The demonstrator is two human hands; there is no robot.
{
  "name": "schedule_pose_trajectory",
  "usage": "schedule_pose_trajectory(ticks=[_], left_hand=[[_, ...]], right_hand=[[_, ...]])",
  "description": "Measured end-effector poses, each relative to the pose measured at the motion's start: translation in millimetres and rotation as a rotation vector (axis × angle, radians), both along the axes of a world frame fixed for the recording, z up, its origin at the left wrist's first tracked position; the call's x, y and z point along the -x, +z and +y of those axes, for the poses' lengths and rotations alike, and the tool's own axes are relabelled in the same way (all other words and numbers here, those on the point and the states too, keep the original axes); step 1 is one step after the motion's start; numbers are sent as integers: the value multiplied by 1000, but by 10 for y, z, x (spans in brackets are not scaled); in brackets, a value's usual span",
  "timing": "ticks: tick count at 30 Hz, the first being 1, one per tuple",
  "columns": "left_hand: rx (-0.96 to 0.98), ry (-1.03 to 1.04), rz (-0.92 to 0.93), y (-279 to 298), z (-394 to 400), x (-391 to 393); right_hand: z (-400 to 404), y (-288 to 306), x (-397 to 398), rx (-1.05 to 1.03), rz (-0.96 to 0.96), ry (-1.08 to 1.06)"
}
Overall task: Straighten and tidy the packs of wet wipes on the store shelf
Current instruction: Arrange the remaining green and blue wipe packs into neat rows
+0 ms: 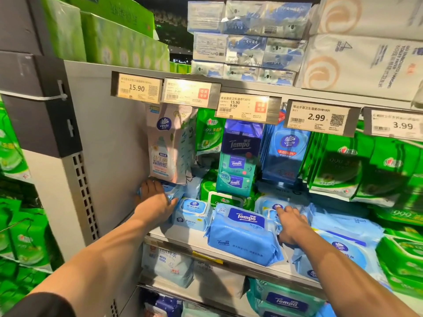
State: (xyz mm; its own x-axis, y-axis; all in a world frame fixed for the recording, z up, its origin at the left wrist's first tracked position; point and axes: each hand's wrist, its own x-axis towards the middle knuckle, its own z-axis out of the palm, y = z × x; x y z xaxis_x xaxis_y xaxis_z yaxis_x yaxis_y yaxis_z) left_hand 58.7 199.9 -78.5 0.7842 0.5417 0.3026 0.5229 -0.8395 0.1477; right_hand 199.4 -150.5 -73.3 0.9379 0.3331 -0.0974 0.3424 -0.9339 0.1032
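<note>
The shelf point(183, 243) runs from the grey side panel point(109, 143) at left off to the right, with price tags point(318, 117) along the rail above it. Hanging packs fill the far space: a pink Vinda pack point(163, 147) at left, green and blue ones to the right. Wipe packs lie on the shelf below them, a blue Tempo pack point(242, 236) nearest, slightly askew. Both bare arms reach forward and up. The left hand point(155, 202) lies palm down at the far left by the panel, fingers curled over a light-blue pack point(170, 194) under the pink one. The right hand point(291, 224) rests on a blue Vinda pack point(272, 208) just right of the Tempo pack, fingers loosely together and pointing far, thumb down at the near side.
</note>
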Motion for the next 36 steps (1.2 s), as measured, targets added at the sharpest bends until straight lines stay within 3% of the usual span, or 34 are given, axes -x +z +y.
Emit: schedule_pose_trajectory(ticks=[13,22,28,36], left_hand=[[-40,67,-3,-44,85,-26],[-63,102,-13,-92,89,-82],[-45,68,-15,-82,108,-53],[68,45,-7,-17,117,16]], right_hand=[[13,159,52,51,70,-37],[20,393,76,89,-17,74],[-122,559,171,-100,-39,24],[-141,668,511,-499,-64,-52]])
